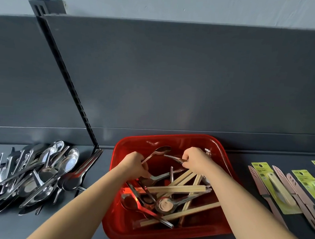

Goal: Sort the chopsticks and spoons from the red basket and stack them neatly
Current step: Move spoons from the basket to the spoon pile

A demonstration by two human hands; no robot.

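Observation:
A red basket (166,236) sits on the dark shelf in front of me, holding several steel spoons (164,204) mixed with wrapped wooden chopsticks (179,189). Both my hands are inside it. My left hand (135,164) grips the handle of a spoon (161,150) whose bowl points up toward the back wall, and touches another spoon lying below it. My right hand (194,159) grips a metal handle (173,158) that sticks out to the left. A heap of sorted spoons (33,175) lies on the shelf to the left.
The dark shelf (87,215) has an upright back panel and a slotted black rail (68,75) slanting down to the spoon heap. To the right lie pink knives (265,194) and yellow-green packaged utensils (274,187).

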